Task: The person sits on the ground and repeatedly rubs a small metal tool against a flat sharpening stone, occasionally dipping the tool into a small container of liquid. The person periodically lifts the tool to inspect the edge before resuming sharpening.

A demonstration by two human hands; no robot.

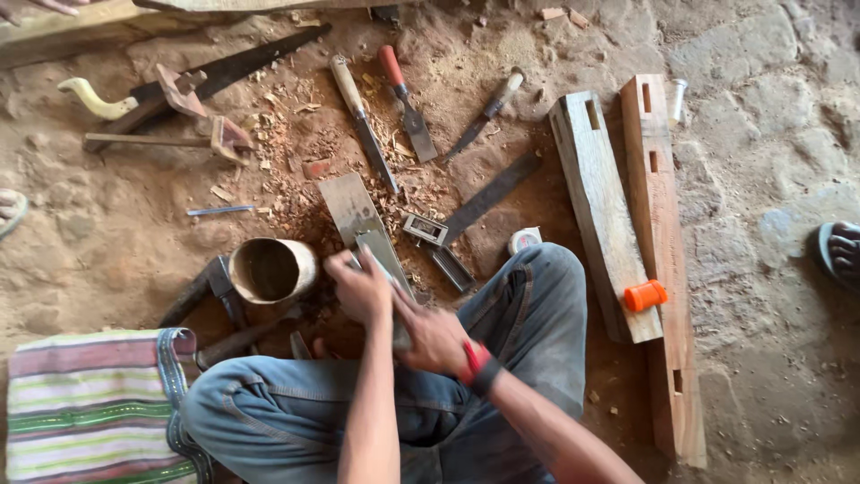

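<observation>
I sit on a dirt floor in blue jeans. My left hand (358,287) and my right hand (434,339) are both closed around a flat metal blade (383,255) that lies on a grey sharpening stone (348,208) in front of my knees. The left hand presses near the blade's upper part, the right hand grips its lower end. A red and black band circles my right wrist. Part of the blade is hidden under my fingers.
Chisels (408,103), a handsaw (206,76), a try square (466,211), a hammer (224,291) and a round cup (269,271) lie around. Two mortised wooden beams (658,224) with an orange cap (645,296) sit at right. A striped cloth (90,403) is at lower left. Another person's sandalled foot (842,255) is at the right edge.
</observation>
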